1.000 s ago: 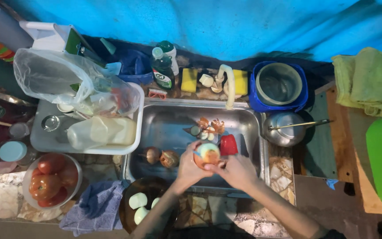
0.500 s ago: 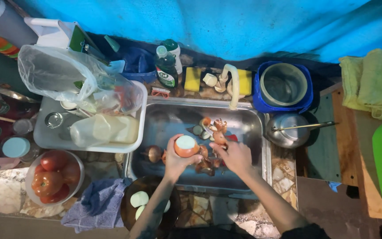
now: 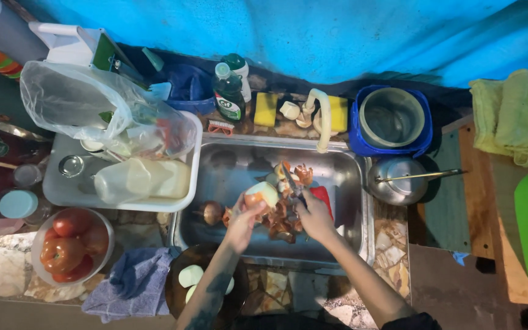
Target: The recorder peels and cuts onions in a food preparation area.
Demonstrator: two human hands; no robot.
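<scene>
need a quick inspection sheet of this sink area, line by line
surface: steel sink, stone counter around it
job's things: half-peeled onion, knife, peel heap, unpeeled onion
clutter: bowl of tomatoes, blue cloth, dish of peeled onions, white tray with plastic bag, soap bottle, sponges, blue tub, kettle
hands: left hand holds the half-peeled onion; right hand holds the knife
cables: nothing seen
surroundings: blue tarp, green towel

Two onions (image 3: 261, 195), two sponges (image 3: 266, 109)
</scene>
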